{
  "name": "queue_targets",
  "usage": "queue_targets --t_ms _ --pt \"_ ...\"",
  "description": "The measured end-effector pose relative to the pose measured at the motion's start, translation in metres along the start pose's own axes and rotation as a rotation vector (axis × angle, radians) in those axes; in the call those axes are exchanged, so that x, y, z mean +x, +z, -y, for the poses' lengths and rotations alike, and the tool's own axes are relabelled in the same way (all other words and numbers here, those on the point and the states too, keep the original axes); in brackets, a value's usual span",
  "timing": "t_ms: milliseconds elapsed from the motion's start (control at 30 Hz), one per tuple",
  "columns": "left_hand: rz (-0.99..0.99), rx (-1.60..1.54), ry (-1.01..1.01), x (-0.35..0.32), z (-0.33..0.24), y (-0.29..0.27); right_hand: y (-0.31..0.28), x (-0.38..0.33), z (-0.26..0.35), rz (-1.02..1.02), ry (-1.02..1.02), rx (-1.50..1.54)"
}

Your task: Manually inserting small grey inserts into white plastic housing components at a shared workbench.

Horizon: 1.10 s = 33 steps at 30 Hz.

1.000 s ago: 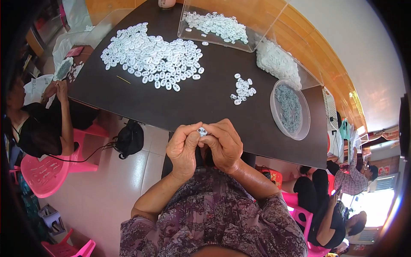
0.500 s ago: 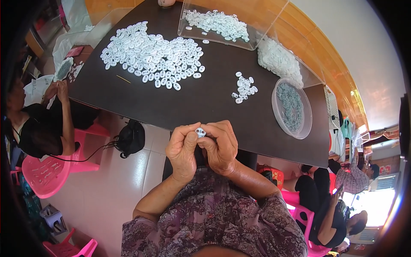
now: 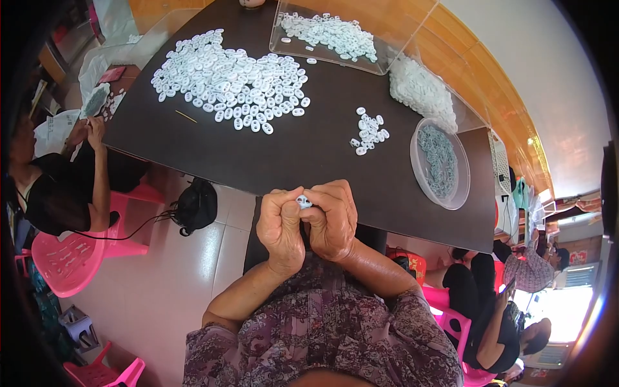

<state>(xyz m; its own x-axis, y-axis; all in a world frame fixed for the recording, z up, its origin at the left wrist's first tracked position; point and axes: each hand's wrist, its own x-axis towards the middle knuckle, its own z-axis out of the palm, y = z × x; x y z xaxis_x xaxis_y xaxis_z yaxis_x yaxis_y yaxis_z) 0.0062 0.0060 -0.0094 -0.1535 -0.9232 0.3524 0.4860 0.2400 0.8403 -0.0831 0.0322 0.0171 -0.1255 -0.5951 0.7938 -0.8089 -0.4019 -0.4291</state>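
Note:
Between my fingertips, just off the table's front edge, is a small white oval plastic piece (image 3: 304,202) with two dark holes. My left hand (image 3: 282,229) pinches it from the left, thumb and forefinger closed on it. From the other side my right hand (image 3: 332,219) grips the same piece with thumb and forefinger, the other fingers curled. A large heap of white oval two-holed pieces (image 3: 232,80) covers the far left of the table. A smaller cluster of white pieces (image 3: 371,132) lies to the right, beyond my hands.
On the dark table (image 3: 290,155), a round clear tub (image 3: 414,158) holds small grey-blue parts. Behind it lie a full plastic bag (image 3: 422,93) and a clear bin (image 3: 387,69) of white pieces. A thin yellowish stick (image 3: 186,117) lies near the heap. A co-worker (image 3: 64,174) sits at left.
My hands have stayed close together on the white piece, with the left shifting slightly right. The piece looks turned a little. The co-worker's hand at left has moved up slightly.

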Motion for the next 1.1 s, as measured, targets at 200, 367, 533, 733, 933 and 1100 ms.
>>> queue_targets --t_ms 200,367,533,733,933,1100 --pt "-0.017 0.004 -0.012 -0.002 0.006 0.000 0.000 -0.004 -0.007 0.044 -0.027 0.009" --pt "-0.006 0.085 0.025 0.006 0.002 0.001 0.001 0.002 -0.007 0.019 -0.011 -0.009" --pt "0.050 0.064 -0.108 0.012 -0.010 0.002 -0.010 0.009 -0.011 0.038 0.020 -0.011" --pt "0.239 0.126 -0.285 0.018 -0.004 0.003 -0.044 0.028 -0.035 0.045 -0.050 -0.116" --pt "0.342 0.271 -0.240 0.039 -0.008 -0.005 -0.115 0.106 -0.097 -0.122 0.111 -0.418" --pt "0.360 0.445 -0.187 0.061 0.008 0.001 -0.171 0.179 -0.199 -0.245 0.147 -0.655"
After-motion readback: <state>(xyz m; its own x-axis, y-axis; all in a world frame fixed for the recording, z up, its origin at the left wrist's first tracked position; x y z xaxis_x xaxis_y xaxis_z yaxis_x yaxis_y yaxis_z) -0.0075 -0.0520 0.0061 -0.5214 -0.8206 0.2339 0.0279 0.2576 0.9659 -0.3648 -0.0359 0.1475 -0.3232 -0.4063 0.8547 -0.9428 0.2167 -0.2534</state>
